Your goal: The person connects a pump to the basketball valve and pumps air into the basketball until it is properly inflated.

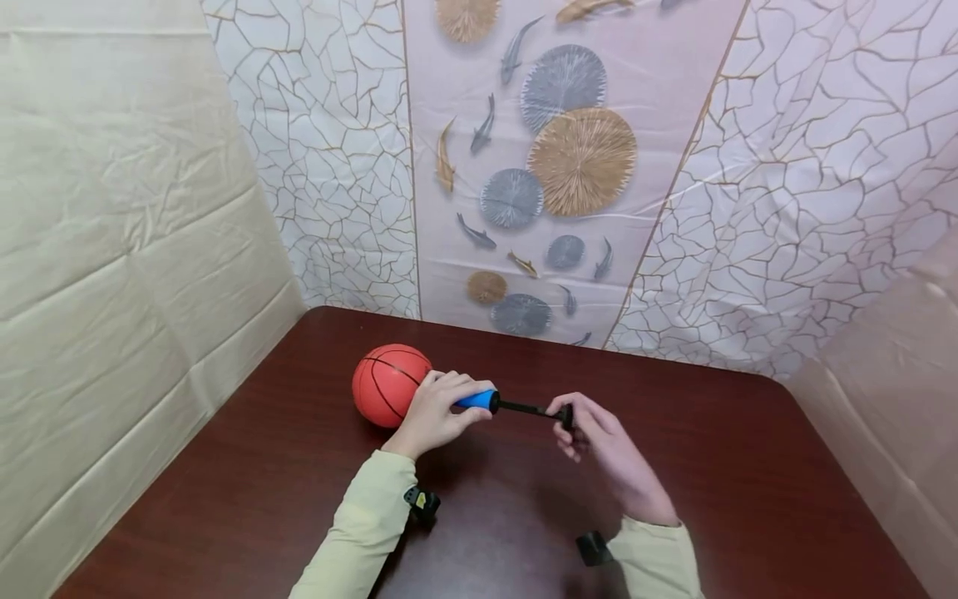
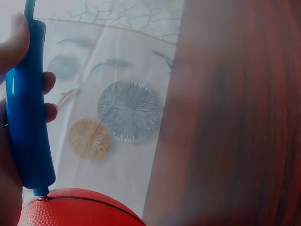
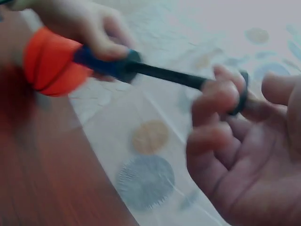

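Observation:
A red basketball (image 1: 385,387) with black lines sits on the table, left of centre. My left hand (image 1: 437,412) grips the blue barrel of a hand pump (image 2: 29,113), fingers wrapped round it. In the left wrist view, the barrel's narrow end meets the ball's surface at a black line. From the other end a thin black rod (image 3: 171,76) is pulled out to the right. My right hand (image 1: 602,441) holds the black end handle (image 3: 242,93) of that rod, its fingers curled about it.
The dark reddish-brown table (image 1: 262,491) reaches back to a patterned cloth (image 1: 516,200) with fish and round leaf shapes. Pale padded cloth (image 1: 135,249) stands along the left edge, and more hangs at the right. Each sleeve has a small black device at the wrist.

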The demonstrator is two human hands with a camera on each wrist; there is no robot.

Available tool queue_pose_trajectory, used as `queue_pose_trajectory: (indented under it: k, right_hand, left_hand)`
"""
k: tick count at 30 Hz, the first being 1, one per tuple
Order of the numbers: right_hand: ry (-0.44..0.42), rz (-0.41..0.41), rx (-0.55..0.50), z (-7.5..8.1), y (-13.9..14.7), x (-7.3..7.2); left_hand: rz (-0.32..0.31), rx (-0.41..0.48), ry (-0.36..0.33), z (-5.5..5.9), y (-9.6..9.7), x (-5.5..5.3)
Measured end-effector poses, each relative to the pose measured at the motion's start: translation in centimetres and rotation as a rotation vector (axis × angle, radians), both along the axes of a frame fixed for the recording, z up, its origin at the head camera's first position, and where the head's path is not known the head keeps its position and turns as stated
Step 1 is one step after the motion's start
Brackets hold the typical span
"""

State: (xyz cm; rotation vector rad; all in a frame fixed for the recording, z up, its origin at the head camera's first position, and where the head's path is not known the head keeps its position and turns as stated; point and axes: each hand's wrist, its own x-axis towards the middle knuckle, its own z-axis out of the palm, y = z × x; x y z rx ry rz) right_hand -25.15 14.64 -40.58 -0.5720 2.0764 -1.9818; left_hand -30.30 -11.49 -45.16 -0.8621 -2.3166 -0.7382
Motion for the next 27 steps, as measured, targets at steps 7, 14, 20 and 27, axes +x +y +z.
queue_pose_trajectory:
  k: [7, 14, 20, 27]
  right_hand:
    - [-0.007, 0.056, -0.037, -1.6, -0.4, -1.2]
    - [-0.034, 0.007, 0.046, -3.5, -3.6, -1.7]
    - [-0.036, 0.033, -0.003, -1.8, -1.7, -1.1]
    - [0.000, 0.005, -0.109, -1.1, -0.4, -0.8]
  left_hand:
    - [0.048, -0.013, 0.008, -1.0, 1.4, 0.2]
    - [0.001, -0.031, -0.069, -1.6, 2.4, 0.4]
    - [0.031, -0.017, -0.081, -1.0, 0.3, -0.2]
    - [0.055, 0.028, -0.115, -1.4, 0.2, -0.1]
